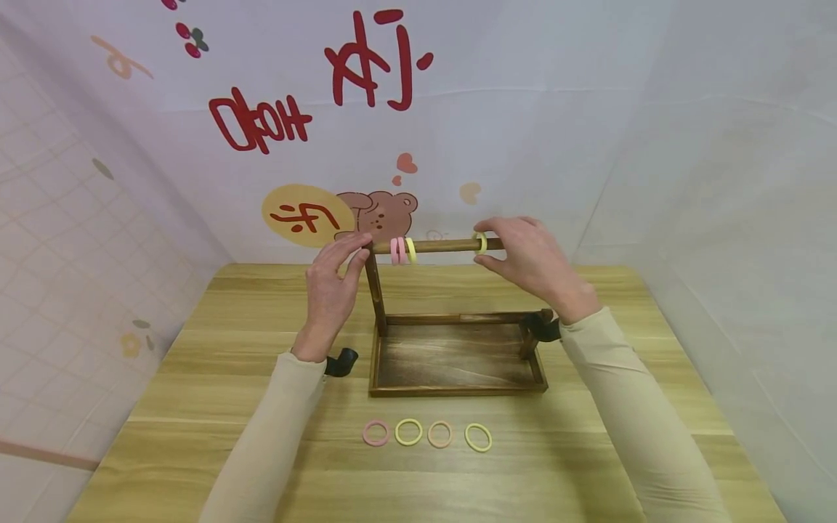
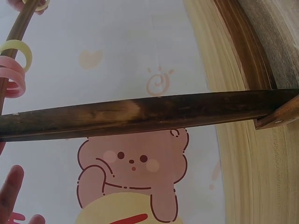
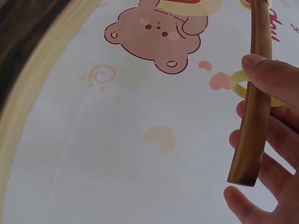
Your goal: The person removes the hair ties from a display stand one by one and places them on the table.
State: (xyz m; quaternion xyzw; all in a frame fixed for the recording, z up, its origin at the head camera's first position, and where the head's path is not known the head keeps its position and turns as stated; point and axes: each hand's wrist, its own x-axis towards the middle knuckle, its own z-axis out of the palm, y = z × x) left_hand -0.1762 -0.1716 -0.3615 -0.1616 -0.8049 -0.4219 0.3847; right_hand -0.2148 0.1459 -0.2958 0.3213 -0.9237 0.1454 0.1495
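A dark wooden stand (image 1: 375, 290) has an upright post on its left and a horizontal bar (image 1: 445, 246) across the top. Two pink rings (image 1: 398, 251) and a yellow ring (image 1: 410, 250) hang round the bar near the post. Toward the bar's free right end, my right hand (image 1: 532, 258) pinches another yellow ring (image 3: 239, 86) between thumb and fingers; that ring encircles the bar. My left hand (image 1: 332, 280) holds the top corner where post and bar meet, thumb and fingers at either side. Its grip is mostly outside the left wrist view.
On the wooden table (image 1: 261, 305), in front of the stand's tray base (image 1: 458, 392), lie a pink ring (image 1: 375, 444), two yellow rings (image 1: 408, 444) and an orange ring (image 1: 440, 445) in a row. Behind stands a printed white backdrop (image 1: 523, 131).
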